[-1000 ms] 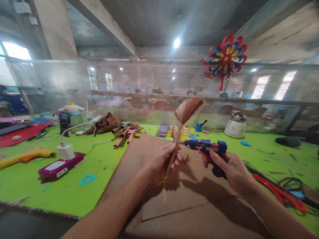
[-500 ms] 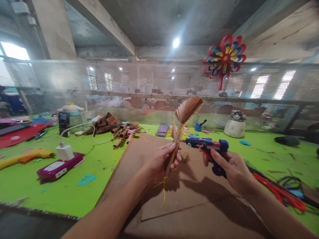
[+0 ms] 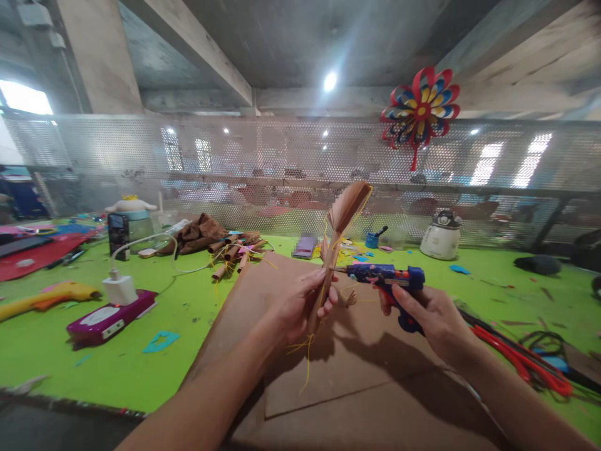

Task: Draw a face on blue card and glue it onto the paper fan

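My left hand [image 3: 300, 304] is closed round the lower stem of a brown pleated paper fan [image 3: 346, 210], which leans with its spread end up. Yellow string edges the fan, and a tied piece dangles below my fingers. In my right hand [image 3: 427, 313] is a blue glue gun [image 3: 387, 275], gripped by its handle with its nozzle pointing left. The nozzle tip meets or almost meets the stem, just above my left fingers; contact is hard to tell. Beneath both hands lies a brown cardboard sheet [image 3: 375, 388].
Brown paper rolls [image 3: 232, 250] with yellow string are piled behind the cardboard. At left sit a purple power strip [image 3: 113, 319] and a yellow glue gun [image 3: 56, 297]. Red-handled scissors [image 3: 521, 360] lie right, near a white bottle [image 3: 441, 237]. Perforated metal panels [image 3: 282, 163] stand behind the green table.
The fan has turned slightly, so its pleats show narrower and its top sits a little further left. The glue gun stays at the stem. The whole view shifts slightly.
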The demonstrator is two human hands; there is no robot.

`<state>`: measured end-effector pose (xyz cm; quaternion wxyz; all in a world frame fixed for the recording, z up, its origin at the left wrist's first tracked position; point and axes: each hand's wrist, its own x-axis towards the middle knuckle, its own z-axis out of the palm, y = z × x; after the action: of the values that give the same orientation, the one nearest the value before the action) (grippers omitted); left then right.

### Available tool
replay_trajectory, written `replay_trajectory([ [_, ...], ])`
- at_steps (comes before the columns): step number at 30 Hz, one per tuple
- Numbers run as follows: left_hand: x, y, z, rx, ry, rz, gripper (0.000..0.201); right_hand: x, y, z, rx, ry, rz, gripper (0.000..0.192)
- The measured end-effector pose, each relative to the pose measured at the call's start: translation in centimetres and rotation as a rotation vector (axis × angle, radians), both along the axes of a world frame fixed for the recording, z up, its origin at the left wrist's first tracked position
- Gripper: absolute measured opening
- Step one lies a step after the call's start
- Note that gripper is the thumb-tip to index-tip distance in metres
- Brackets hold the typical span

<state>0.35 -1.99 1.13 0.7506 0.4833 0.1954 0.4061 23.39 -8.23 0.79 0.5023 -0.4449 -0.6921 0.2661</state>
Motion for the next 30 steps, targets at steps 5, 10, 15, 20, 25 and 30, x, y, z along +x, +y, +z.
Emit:
replay_trajectory([
  [5,-0.1,0.2,0.1,0.007,0.006,0.044,0.024,1.2,1.5,-0.8,0.098,-0.047,-0.271,0.039],
  [10,-0.2,0.8,-0.3,0.022,0.041,0.075,0.022,4.9,4.9,-1.4,0.159,-0.535,-0.547,0.042],
  [15,-0.2,1.2,-0.5,0.040,0.048,0.087,0.023,9.7,7.8,-1.2,0.116,-0.927,-0.596,0.032],
  [20,-0.4,1.3,-0.4,0.056,0.050,0.094,0.022,13.6,9.1,-2.0,0.015,-1.074,-0.551,0.028],
  [25,-0.4,1.5,-0.4,0.058,0.060,0.099,0.023,14.7,8.6,-2.0,-0.056,-1.084,-0.531,0.028],
  [30,-0.3,1.5,-0.2,0.057,0.059,0.124,0.020,11.1,7.4,-0.4,-0.021,-0.998,-0.470,0.032],
])
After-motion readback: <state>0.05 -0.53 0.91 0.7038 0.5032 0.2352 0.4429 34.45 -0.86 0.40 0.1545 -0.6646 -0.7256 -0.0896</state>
